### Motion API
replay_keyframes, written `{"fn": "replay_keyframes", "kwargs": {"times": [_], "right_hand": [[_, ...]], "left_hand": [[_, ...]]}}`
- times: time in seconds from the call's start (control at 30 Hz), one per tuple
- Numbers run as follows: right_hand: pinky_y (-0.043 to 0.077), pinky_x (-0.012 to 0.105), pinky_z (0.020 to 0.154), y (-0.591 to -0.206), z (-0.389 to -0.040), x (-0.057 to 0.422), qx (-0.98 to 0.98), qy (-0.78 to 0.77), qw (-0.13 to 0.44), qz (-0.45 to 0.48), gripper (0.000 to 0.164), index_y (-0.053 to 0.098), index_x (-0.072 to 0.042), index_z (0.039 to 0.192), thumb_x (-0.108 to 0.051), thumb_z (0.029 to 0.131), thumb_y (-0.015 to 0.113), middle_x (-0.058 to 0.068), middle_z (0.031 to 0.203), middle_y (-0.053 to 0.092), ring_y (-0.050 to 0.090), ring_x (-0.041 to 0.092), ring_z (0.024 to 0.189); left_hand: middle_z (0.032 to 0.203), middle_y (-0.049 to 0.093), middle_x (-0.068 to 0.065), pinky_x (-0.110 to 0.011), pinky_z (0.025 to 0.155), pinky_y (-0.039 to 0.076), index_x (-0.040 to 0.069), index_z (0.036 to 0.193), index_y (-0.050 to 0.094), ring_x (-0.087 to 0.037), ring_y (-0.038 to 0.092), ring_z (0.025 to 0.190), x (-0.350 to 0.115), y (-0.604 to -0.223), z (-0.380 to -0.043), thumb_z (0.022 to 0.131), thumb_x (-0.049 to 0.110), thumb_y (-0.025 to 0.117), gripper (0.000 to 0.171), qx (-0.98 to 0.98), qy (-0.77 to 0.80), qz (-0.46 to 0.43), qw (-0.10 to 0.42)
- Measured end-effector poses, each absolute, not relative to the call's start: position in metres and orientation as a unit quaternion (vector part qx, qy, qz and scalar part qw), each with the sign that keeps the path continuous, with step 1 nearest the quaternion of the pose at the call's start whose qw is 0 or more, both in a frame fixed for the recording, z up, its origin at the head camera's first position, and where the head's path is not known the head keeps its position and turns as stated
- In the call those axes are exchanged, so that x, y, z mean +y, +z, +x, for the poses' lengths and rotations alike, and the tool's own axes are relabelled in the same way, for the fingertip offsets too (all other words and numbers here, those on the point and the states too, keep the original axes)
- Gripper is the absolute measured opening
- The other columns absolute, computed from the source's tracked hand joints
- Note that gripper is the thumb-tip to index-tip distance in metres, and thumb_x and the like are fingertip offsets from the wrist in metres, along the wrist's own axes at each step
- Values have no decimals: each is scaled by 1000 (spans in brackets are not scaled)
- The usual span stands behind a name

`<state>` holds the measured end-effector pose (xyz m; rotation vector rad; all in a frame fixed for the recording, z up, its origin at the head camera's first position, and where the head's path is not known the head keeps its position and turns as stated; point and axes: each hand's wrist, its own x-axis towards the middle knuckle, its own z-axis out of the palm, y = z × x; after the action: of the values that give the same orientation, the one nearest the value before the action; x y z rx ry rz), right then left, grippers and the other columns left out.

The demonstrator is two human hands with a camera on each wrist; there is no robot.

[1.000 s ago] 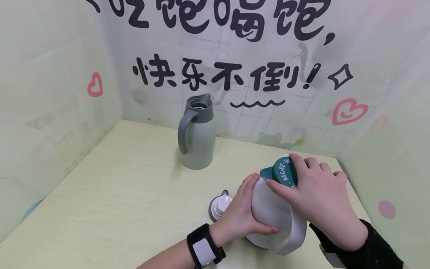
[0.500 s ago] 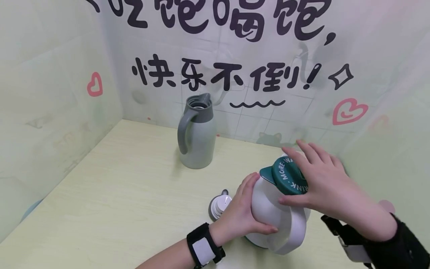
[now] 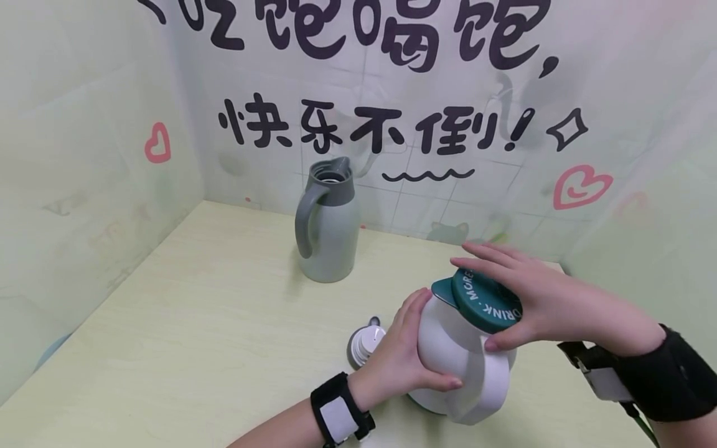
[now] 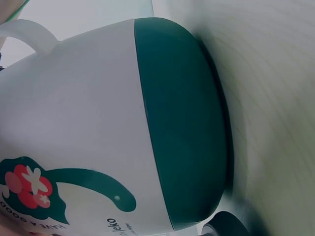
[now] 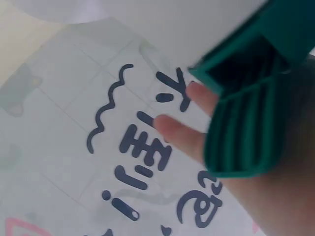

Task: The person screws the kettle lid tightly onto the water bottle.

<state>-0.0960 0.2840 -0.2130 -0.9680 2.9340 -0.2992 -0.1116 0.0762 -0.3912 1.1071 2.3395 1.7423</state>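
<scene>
A white jug (image 3: 448,348) with a green base and a green lid (image 3: 484,302) stands at the right of the table. My left hand (image 3: 400,358) grips its body, fingers round the far side and thumb toward the handle (image 3: 493,386). Over the lid, my right hand (image 3: 526,292) has its fingers stretched past the far rim and its thumb at the top of the handle. The right wrist view shows two straight fingertips (image 5: 172,130) beyond the green lid's ribbed part (image 5: 246,132). In the left wrist view, the green base (image 4: 182,123) meets the table.
A grey vacuum jug (image 3: 330,230) with an uncovered mouth stands near the back wall. Its likely stopper, a white threaded piece with a grey rim (image 3: 361,345), lies just beyond my left wrist. Printed cloth walls (image 3: 633,249) enclose the table (image 3: 196,323) at the back and sides.
My right hand has loosened from the lid, lifted, and swung round, its fingers now over the far rim and thumb nearer the handle. The left hand and jug have barely moved.
</scene>
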Motion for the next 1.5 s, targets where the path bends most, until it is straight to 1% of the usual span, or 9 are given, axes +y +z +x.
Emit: {"fn": "replay_keyframes", "kwargs": {"times": [0.1,0.2,0.37,0.5,0.6,0.93,1.1,1.3,1.5], "right_hand": [[46,42,84,-217,-98,287,941,-125,29,-314,89,38,-30,146,-50,71,81,-1,148,33,35,27,129],[48,34,81,-220,-99,288,935,-150,27,-321,84,41,-30,144,-44,72,82,-6,143,36,40,19,122],[48,30,80,-224,-100,287,931,-163,3,-327,80,45,-30,141,-38,71,84,-9,134,40,42,14,113],[47,32,80,-227,-98,285,935,-160,-13,-318,77,47,-29,140,-40,72,83,-8,134,41,42,14,114],[47,33,80,-228,-96,283,938,-152,-29,-309,76,48,-26,139,-41,73,82,-5,134,42,43,16,114],[48,38,76,-228,-85,270,961,-106,-75,-244,75,52,-18,137,-52,76,76,2,128,47,48,21,106],[48,37,71,-228,-80,261,971,-91,-87,-205,75,55,-14,135,-57,76,73,4,123,50,48,22,101],[47,42,73,-229,-75,253,978,-73,-103,-166,78,57,-10,132,-64,77,67,9,121,53,49,28,103],[47,46,72,-226,-70,245,987,-64,-92,-117,82,57,-7,130,-70,78,60,13,118,54,49,32,101]], "left_hand": [[152,17,8,-37,93,43,34,151,9,-16,38,122,76,-392,-112,63,48,87,118,752,556,354,8],[152,17,8,-37,93,43,34,151,9,-16,38,123,77,-393,-111,63,47,87,118,753,554,355,3],[152,17,8,-36,93,43,33,151,9,-17,37,124,76,-394,-111,63,47,87,119,755,552,354,1],[153,16,7,-37,94,42,32,151,9,-17,37,124,75,-392,-111,63,48,87,119,757,551,350,6],[153,16,7,-37,95,42,30,152,9,-16,37,124,75,-391,-110,63,48,87,119,758,552,348,9],[152,18,7,-36,94,43,22,152,14,-15,37,125,75,-390,-109,62,49,87,118,759,552,346,7],[152,18,6,-36,94,43,23,151,14,-16,38,124,76,-391,-108,62,47,88,118,758,552,348,1],[151,19,5,-35,94,44,25,152,12,-16,38,124,76,-391,-107,62,44,89,120,753,550,361,-14],[151,19,4,-35,93,44,28,152,10,-16,38,124,77,-393,-106,63,43,89,120,748,553,366,-18]]}}
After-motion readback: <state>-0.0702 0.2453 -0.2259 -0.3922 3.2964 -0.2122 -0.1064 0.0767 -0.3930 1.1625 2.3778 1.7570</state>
